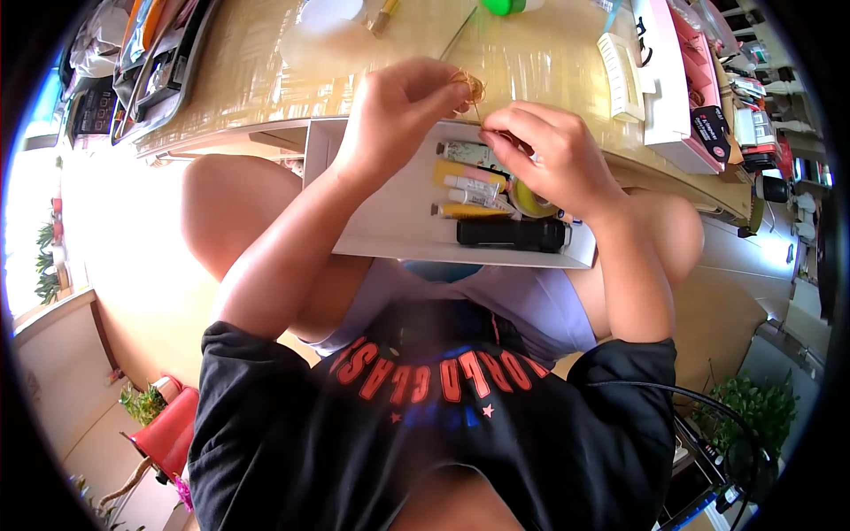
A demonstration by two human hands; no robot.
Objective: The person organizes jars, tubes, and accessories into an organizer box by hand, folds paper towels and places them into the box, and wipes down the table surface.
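Observation:
My left hand (pixel 398 106) pinches a small coiled bundle of golden wire or thread (pixel 469 87) between thumb and fingers. Just to the right, my right hand (pixel 553 150) is closed in a pinch near a thin strand that runs down from the bundle; what its fingertips grip is too small to make out. A thin dark rod (pixel 459 34) slants up and away behind the bundle. Both hands are above the front edge of the table and an open white drawer (pixel 381 226).
The drawer holds several tubes (pixel 474 184), a roll of tape (pixel 531 200) and a black case (pixel 512 234). On the table (pixel 257 80) are a white round lid (pixel 332 12), a green cap (pixel 503 6), a white box (pixel 622 78), a dark tray (pixel 190 84) and a pink-lined box (pixel 666 97).

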